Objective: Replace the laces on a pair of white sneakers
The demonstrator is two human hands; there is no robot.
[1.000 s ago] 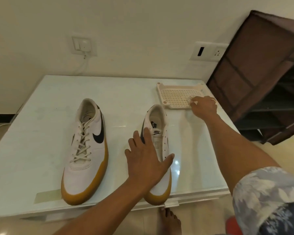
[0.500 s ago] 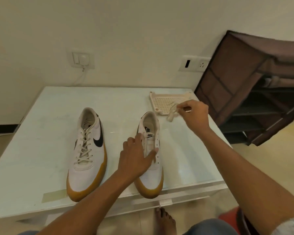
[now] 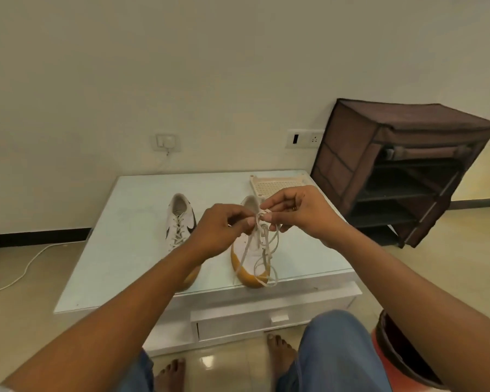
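Knees (image 3: pixel 337 352) in denim sit nearest, at 6 o'clock. Above them both hands now meet over the unlaced sneaker (image 3: pixel 249 276): the left hand (image 3: pixel 219 232) has come off its tongue, and the right hand (image 3: pixel 304 213) has brought the lace (image 3: pixel 263 250) from the tray (image 3: pixel 277 183). Fingers of each pinch the lace's bunched top; flat woven loops hang limp to the gum-coloured toe. Unwinding probably comes next (no eyelet looks threaded yet). On the glossy tabletop (image 3: pixel 130 239) the laced sneaker (image 3: pixel 180 222) lies at 10 o'clock of the hands, the perforated plastic tray at 12, a brown fabric rack (image 3: pixel 351 154) at 2.
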